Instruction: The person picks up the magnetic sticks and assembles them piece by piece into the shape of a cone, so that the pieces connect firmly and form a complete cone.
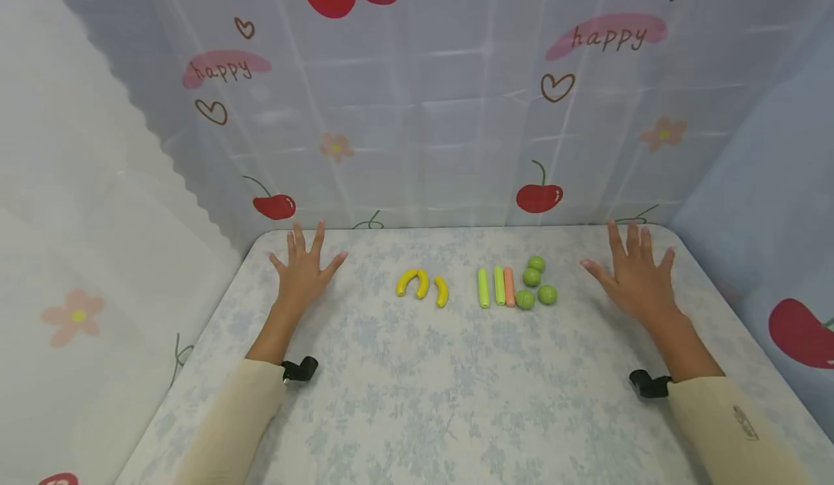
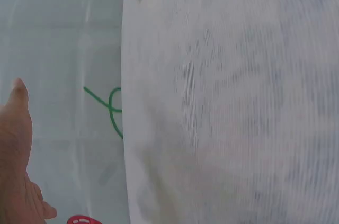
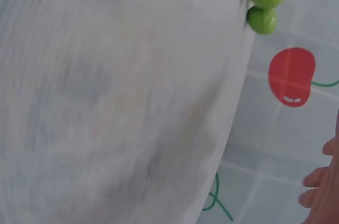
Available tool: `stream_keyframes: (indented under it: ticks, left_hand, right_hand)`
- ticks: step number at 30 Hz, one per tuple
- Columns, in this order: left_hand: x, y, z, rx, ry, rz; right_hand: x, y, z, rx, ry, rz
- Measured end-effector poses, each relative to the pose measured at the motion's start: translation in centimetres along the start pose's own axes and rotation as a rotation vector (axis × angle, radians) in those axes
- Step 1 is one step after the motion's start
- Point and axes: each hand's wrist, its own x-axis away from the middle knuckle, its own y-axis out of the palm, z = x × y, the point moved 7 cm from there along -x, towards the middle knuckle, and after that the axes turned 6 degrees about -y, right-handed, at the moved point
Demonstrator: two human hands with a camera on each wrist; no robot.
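Left hand: your left hand [image 1: 302, 271] lies flat on the table [image 1: 417, 398], fingers straight and spread, holding nothing. The left wrist view shows only its thumb edge [image 2: 16, 144].
Right hand: your right hand [image 1: 635, 279] lies flat too, fingers spread, palm down, nothing in it. Its fingertips [image 3: 318, 181] just show at the edge of the right wrist view.
Bananas: three small yellow bananas [image 1: 422, 286] sit mid-table, left of centre, two of them touching at the tips. They are the things nearest your left hand, yet well apart from it.
Sticks: two yellow-green sticks and one orange stick [image 1: 496, 287] lie side by side, right of centre.
Balls: four green balls [image 1: 536, 282] cluster just beside the orange stick, the lowest one touching or nearly touching it. They are nearest your right hand.
Risk, rolling: the balls look round and free; a brush from your right hand could send them across the table or off its edge.
Risk, knock-on: sticks and balls are packed close, so taking one may well shift its neighbours.
Risk, cloth: the table cover looks soft; dragging a palm could wrinkle it and disturb the rows.
Risk, sleeves: your loose sleeves [image 1: 247, 412] could sweep small pieces on a reach across.
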Motion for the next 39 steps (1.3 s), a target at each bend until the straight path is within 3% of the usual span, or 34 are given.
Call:
stream_keyframes:
  ticks: [6, 11, 16, 25, 30, 34, 39]
  left_hand:
    - [0.5, 1.2, 3.4, 0.136, 0.059, -0.032]
    - [1.2, 3.0, 6.1, 0.258, 0.06, -0.133]
    - [1.8, 4.7, 7.9, 0.312, 0.01, -0.209]
    - [1.1, 7.1, 10.6, 0.291, -0.011, -0.321]
    - [1.0, 7.9, 11.7, 0.255, -0.033, -0.328]
    - [0.9, 8.4, 12.5, 0.223, -0.013, -0.321]
    - [0.8, 8.8, 12.7, 0.235, -0.016, -0.311]
  right_hand:
    - [0.7, 0.2, -2.0, -0.236, -0.005, -0.056]
    - [1.3, 1.1, -3.6, -0.365, 0.01, -0.139]
    - [1.4, 2.1, -5.3, -0.388, -0.016, -0.162]
    - [1.1, 3.5, -6.8, -0.403, -0.006, -0.191]
    - [0.7, 4.2, -7.0, -0.369, -0.025, -0.193]
    - [0.5, 4.7, -7.0, -0.355, -0.027, -0.199]
    - [0.3, 4.9, -7.1, -0.363, -0.036, -0.19]
